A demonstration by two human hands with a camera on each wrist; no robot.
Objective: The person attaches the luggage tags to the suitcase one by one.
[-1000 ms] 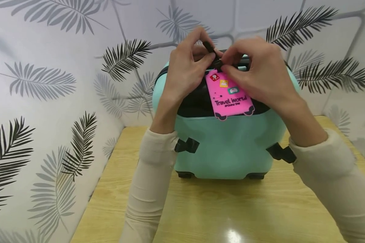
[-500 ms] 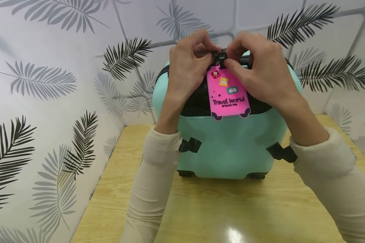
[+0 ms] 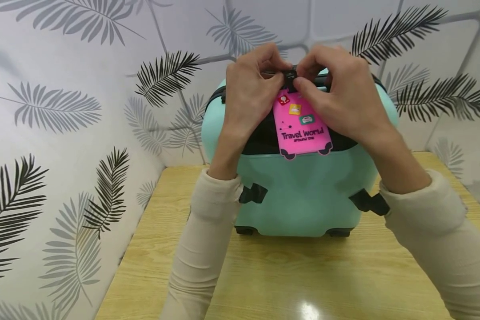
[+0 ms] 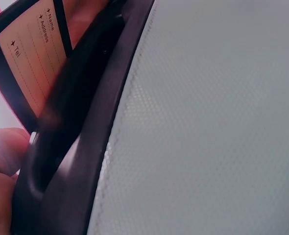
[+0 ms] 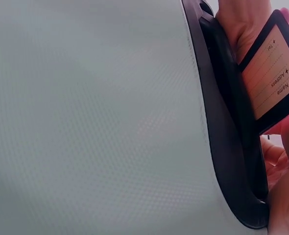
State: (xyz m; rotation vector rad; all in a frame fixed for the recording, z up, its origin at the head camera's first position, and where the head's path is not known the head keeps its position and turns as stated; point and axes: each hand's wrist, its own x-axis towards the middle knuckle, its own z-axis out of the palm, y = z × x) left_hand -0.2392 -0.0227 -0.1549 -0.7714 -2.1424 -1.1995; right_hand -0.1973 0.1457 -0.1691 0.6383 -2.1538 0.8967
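A mint-green suitcase (image 3: 304, 191) stands upright, its black handle (image 5: 232, 93) running along the recess in the right wrist view. From the handle hangs a pink luggage tag (image 3: 302, 129) printed "Travel World", with small colored patches. Its back, a card marked Name, Address and Tel, shows in the left wrist view. The tag's black strap (image 3: 290, 80) is looped at the top. My left hand (image 3: 250, 95) pinches the strap from the left between thumb and forefinger. Opposite it, my right hand (image 3: 346, 93) pinches the strap's buckle end. Fingers partly hide the fastening.
Under the suitcase lies a light wood-grain table (image 3: 296, 275). A wall (image 3: 76, 146) with a feather-leaf pattern rises behind it and along the left. Black pieces (image 3: 370, 201) jut inward from the cream sleeve cuffs.
The loose strap end that stood up by the left fingers has come down toward the buckle. The left hand has shifted slightly right and down; the tag swung a little.
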